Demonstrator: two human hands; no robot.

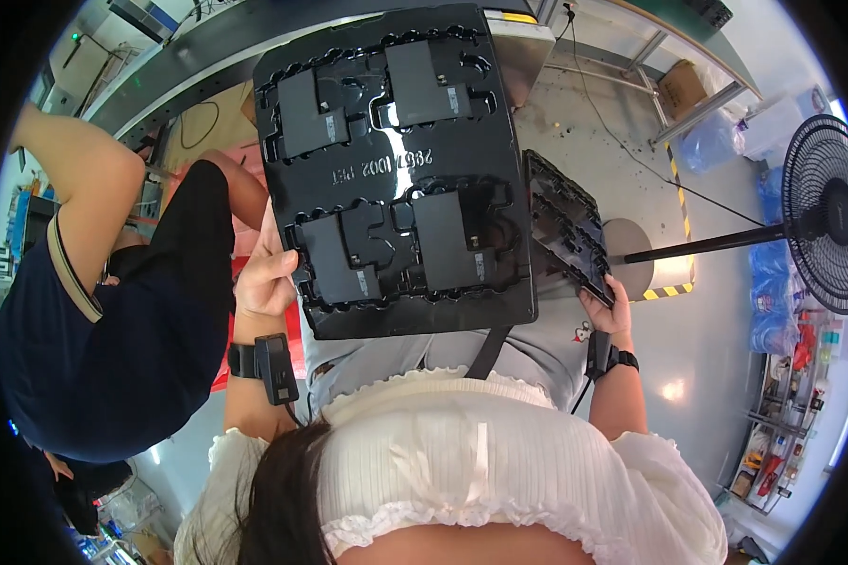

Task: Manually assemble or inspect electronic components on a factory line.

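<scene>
My left hand (269,275) is closed on the left edge of a black moulded plastic tray (490,315), its thumb over the rim. The tray is held up in front of me, face toward me. Several flat, dark, roughly L-shaped parts (440,240) sit in its pockets. Lower and to the right, my right hand (609,307) grips the near end of a second black plastic tray (567,226). That one is tilted and partly hidden behind the first, and I cannot make out whether its pockets hold anything. Each wrist wears a strapped black device (275,369).
At my left sits a person in dark clothes (104,348). A workbench or conveyor edge (207,66) runs across the far side. To the right stands a black fan (824,212) on a pole, near shelves (777,424). A cable (622,141) crosses the floor.
</scene>
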